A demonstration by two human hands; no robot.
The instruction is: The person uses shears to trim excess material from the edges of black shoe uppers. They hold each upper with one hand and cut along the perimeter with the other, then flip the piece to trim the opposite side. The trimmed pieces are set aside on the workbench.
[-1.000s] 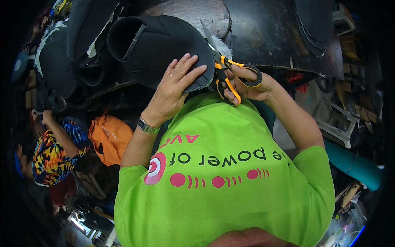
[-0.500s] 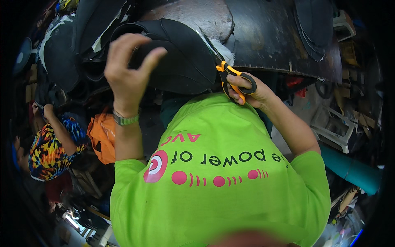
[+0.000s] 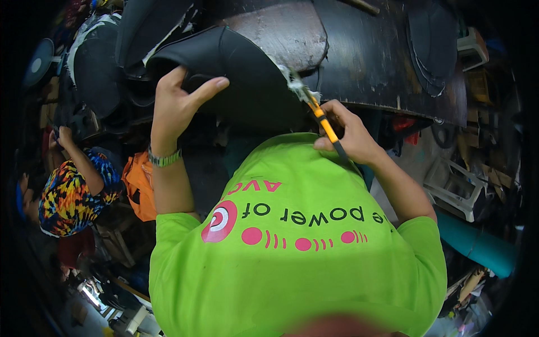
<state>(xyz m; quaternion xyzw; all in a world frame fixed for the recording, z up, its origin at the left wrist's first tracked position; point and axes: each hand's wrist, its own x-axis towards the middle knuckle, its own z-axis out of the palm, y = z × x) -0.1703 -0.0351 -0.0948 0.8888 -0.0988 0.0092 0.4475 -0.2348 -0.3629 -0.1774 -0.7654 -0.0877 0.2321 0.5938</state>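
Observation:
A curved black panel with a stitched seam (image 3: 252, 78), perhaps a seat cover, lies in front of me over the near table edge. White fuzzy fibre (image 3: 295, 83) sticks out along its right rim. My left hand (image 3: 182, 106) is at the panel's left side, thumb lying on top and fingers curled at the folded edge, fingertips partly hidden. In my right hand (image 3: 348, 132) are orange and black scissors (image 3: 325, 122), turned edge-on, their blades among the white fibre at the panel's rim.
Behind the panel stands a dark table (image 3: 359, 62) bearing a worn board (image 3: 281, 33). More black panels (image 3: 429, 48) lie at far right, others (image 3: 95, 73) at left. An orange bag (image 3: 140, 182) and a co-worker in a colourful shirt (image 3: 76, 194) are left; a white stool (image 3: 455, 188) stands right.
My left hand has come down from above onto the panel's left edge. The scissors have turned edge-on, and their blades have moved into the white fibre at the rim.

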